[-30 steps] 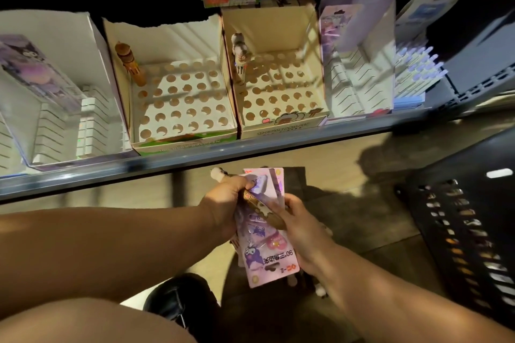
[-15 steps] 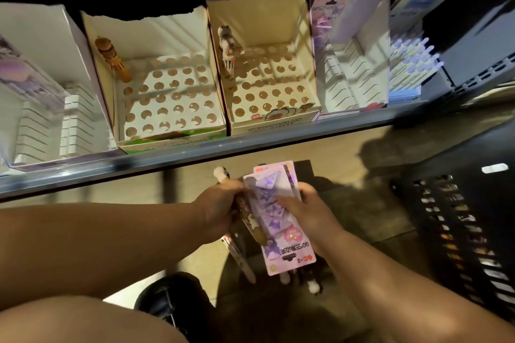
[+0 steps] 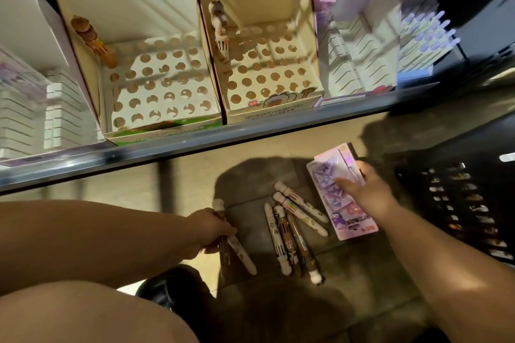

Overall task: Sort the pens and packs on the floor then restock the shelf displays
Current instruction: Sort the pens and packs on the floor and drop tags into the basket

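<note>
Now my left hand (image 3: 211, 227) has its fingers curled round a pair of pens (image 3: 241, 255), low and left of centre. My right hand (image 3: 367, 192) pinches the purple pack (image 3: 352, 216), thumb laid across its face, right of centre. Between them, loose pens (image 3: 289, 228) lie on the floor (image 3: 348, 287), below the shelf (image 3: 195, 145).

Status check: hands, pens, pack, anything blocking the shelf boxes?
Left hand gripping pens near the floor. Right hand holding purple pack. Loose pens lying on the floor between them. Display boxes nearly empty, nothing blocking.
</note>
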The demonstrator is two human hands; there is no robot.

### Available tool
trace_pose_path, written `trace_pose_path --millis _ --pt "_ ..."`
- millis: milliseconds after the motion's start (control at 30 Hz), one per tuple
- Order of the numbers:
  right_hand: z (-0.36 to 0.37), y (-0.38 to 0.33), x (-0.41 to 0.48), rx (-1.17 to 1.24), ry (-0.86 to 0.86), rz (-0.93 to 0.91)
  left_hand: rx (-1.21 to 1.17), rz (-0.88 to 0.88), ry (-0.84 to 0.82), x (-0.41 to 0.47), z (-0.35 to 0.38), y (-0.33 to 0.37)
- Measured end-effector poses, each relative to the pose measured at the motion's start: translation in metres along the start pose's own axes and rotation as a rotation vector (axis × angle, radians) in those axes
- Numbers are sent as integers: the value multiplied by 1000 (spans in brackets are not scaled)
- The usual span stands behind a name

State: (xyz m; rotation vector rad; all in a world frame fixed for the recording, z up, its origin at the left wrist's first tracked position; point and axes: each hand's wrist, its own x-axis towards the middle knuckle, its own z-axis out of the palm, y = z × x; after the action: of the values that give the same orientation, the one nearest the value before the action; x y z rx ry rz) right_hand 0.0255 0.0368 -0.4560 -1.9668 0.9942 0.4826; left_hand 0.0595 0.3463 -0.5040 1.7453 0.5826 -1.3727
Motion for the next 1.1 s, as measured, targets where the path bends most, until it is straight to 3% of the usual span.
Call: trace_pose_path --millis 267,500,733,933,1100 --pt "-5 32 4 8 -26 53 277 -48 -14 5 -3 -10" --pt "30 42 -6 120 -122 141 115 21 34 16 16 4" --pt "59 35 -4 164 -186 137 182 131 47 15 15 22" --pt "68 38 -1 -12 -85 98 371 220 70 14 10 20" --pt "66 36 -8 -236 -41 78 476 198 76 20 3 19"
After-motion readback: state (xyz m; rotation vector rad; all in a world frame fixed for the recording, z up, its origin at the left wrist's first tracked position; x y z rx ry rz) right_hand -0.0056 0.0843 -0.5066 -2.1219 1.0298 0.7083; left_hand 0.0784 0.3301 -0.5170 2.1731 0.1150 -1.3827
